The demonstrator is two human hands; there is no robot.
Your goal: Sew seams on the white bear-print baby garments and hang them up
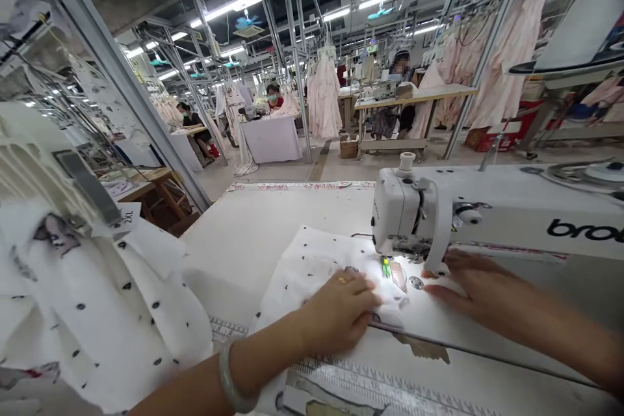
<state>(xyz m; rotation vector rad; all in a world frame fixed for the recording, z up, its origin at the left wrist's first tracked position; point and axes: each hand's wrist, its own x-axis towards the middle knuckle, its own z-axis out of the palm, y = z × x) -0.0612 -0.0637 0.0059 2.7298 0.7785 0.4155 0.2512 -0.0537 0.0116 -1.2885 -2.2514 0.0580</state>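
A white fabric piece with dark spots [305, 253] lies on the sewing table, its right end under the needle area of a white sewing machine [397, 208]. My left hand [336, 309] presses down on this fabric just left of the lit presser foot, fingers bent and close together on the cloth. To the right of the needle, my right hand [468, 283] reaches in beneath the machine arm. Its thumb and fingers are apart near the round metal plate [416, 283], with some fingertips hidden behind the curved white guard [441, 221]. I see nothing held there.
Spotted white garments [97, 299] hang close on my left beside a metal post [127, 84]. A printed ruler strip [370, 377] runs along the table's near side. Farther back, several people sit at machines among racks of pale pink garments [323, 94].
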